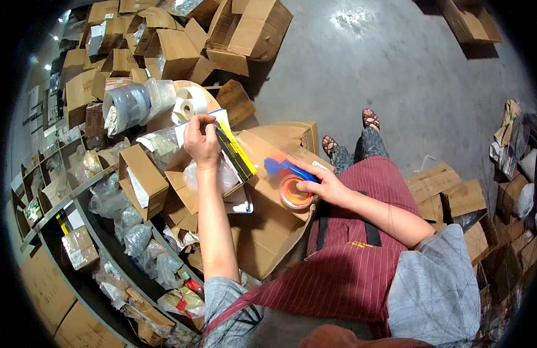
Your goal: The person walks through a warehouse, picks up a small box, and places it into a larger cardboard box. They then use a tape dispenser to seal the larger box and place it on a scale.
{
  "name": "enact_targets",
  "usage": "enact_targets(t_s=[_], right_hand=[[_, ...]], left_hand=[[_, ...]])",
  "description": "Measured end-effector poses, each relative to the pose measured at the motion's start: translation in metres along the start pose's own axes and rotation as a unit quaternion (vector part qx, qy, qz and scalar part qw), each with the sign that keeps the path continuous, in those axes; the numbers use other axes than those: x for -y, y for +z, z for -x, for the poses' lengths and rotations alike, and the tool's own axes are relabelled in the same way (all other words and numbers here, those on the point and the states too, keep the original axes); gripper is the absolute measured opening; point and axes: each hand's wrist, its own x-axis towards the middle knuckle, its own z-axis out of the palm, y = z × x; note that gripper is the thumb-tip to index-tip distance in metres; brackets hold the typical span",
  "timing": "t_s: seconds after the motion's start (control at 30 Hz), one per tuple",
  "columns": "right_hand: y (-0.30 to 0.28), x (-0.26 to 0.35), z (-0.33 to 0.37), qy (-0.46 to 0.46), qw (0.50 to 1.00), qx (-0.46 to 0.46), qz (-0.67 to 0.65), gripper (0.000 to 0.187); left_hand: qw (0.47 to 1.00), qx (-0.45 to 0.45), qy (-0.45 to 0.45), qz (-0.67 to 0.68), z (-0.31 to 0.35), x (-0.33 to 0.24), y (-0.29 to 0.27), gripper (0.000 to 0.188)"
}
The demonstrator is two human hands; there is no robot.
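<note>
My right hand (331, 187) is wrapped round a tape dispenser (294, 188), blue at the top with an orange-rimmed roll, slightly blurred. It hangs over a large cardboard box (274, 232). My left hand (202, 140) is closed in a pinch, and what its fingertips hold, if anything, cannot be made out. Right beside it, a yellow and black flat package (236, 152) slants over a small open carton (181, 180). Clear plastic wrap (219, 177) shows in that carton, partly behind my left forearm.
A white label roll (189, 103) sits on a round surface beyond my left hand, near a clear plastic container (129, 107). Shelf compartments with bagged goods (138, 238) line the left. Cardboard boxes (173, 52) pile up far left, and more (442, 191) stand at right.
</note>
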Motion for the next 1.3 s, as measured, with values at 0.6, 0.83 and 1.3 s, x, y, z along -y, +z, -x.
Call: enact_targets(t_s=[0.6, 0.83, 1.3], right_hand=[[0.054, -0.009, -0.008, 0.050, 0.994, 0.025, -0.098, 0.068], [0.057, 0.006, -0.007, 0.063, 0.997, 0.038, -0.035, 0.067], [0.056, 0.047, -0.077, 0.012, 0.994, -0.104, -0.044, 0.064]], left_hand=[[0.998, -0.050, 0.044, 0.000, -0.010, 0.019, 0.004, 0.012], [0.922, -0.051, -0.058, -0.378, 0.066, 0.154, -0.117, 0.041], [0.918, 0.037, -0.376, 0.118, 0.193, 0.079, -0.130, 0.050]])
